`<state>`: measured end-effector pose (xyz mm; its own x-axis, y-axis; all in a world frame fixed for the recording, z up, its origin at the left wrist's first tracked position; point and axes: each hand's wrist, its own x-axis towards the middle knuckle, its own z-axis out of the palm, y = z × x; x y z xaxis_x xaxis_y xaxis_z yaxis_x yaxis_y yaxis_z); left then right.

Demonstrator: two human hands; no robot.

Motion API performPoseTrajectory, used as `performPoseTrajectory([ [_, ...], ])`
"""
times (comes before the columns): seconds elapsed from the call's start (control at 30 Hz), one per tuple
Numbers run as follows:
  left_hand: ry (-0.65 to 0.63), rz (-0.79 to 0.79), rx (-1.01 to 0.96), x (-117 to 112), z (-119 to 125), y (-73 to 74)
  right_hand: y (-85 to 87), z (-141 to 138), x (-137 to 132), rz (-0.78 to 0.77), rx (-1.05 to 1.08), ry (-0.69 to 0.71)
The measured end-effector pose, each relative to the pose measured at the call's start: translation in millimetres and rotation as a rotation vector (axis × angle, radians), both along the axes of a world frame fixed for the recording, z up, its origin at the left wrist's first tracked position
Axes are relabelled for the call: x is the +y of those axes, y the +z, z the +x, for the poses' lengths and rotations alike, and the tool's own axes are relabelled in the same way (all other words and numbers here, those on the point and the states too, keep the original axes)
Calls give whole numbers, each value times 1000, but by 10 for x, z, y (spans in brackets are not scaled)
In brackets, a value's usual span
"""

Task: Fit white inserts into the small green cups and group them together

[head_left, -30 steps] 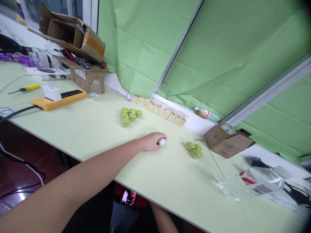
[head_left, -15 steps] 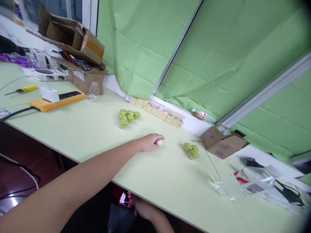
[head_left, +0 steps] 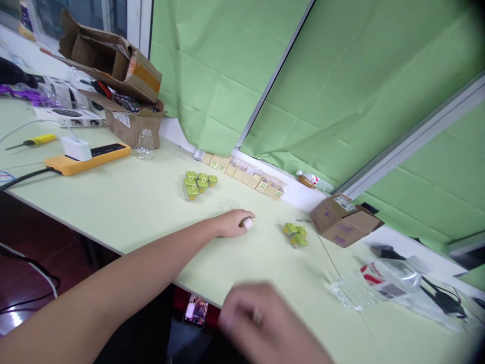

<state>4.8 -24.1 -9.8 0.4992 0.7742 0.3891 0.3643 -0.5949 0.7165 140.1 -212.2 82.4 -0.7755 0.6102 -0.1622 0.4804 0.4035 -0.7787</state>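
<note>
My left hand (head_left: 232,223) rests over the middle of the table, its fingers wrapped round a small object with a rounded, pinkish-white end (head_left: 247,222). Just behind that hand lies a small clear plastic piece (head_left: 230,205). My right hand (head_left: 261,318) is above the table's front edge, curled and smeared by motion, so what its fingers hold, if anything, does not show clearly. Small green-topped containers with yellowish lower parts stand in two groups: a left cluster (head_left: 197,184) and a right cluster (head_left: 296,235).
A row of small beige boxes (head_left: 244,174) lines the wall. At left are an orange power strip (head_left: 89,157), a yellow-handled screwdriver (head_left: 40,139) and open cardboard boxes (head_left: 134,124). To the right sit a carton (head_left: 343,220) and clear plastic packaging (head_left: 382,283). Below the edge, a lit phone (head_left: 196,310) shows.
My right hand has risen from below the table edge, beside the phone, to above the front edge. My left hand keeps its place and its hold on the pale-ended object.
</note>
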Motion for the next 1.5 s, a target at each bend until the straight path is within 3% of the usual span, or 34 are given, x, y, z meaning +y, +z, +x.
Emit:
performPoseTrajectory([
  [0.07,-25,9,-16,18,12,-16,95,153,576,343,72,-471],
  [0.13,-13,5,-47,41,33,-31,24,254,1168,524,115,-759],
  [0.2,55,1,-104,65,59,-39,-194,290,1633,462,165,-889],
  [0.3,169,29,-186,94,83,-36,-611,262,1957,263,270,-848],
  [0.37,184,75,-193,98,80,-25,-811,238,1981,264,311,-791],
  [0.47,134,127,-146,83,67,-11,-905,247,1939,296,340,-791],
  [0.57,125,152,-111,63,59,-10,-870,290,1924,273,325,-776],
  [0.77,117,216,-66,72,37,-31,-889,277,1926,54,457,-748],
  [1.0,109,233,-39,47,48,-17,-897,265,1923,247,348,-780],
  [1.07,102,213,-60,16,50,37,-878,292,1925,247,374,-733],
  [1.27,25,74,-131,-59,22,187,-847,300,1917,34,518,-707],
  [1.5,-22,-1,-233,1,53,109,-804,273,1901,-70,548,-745],
])
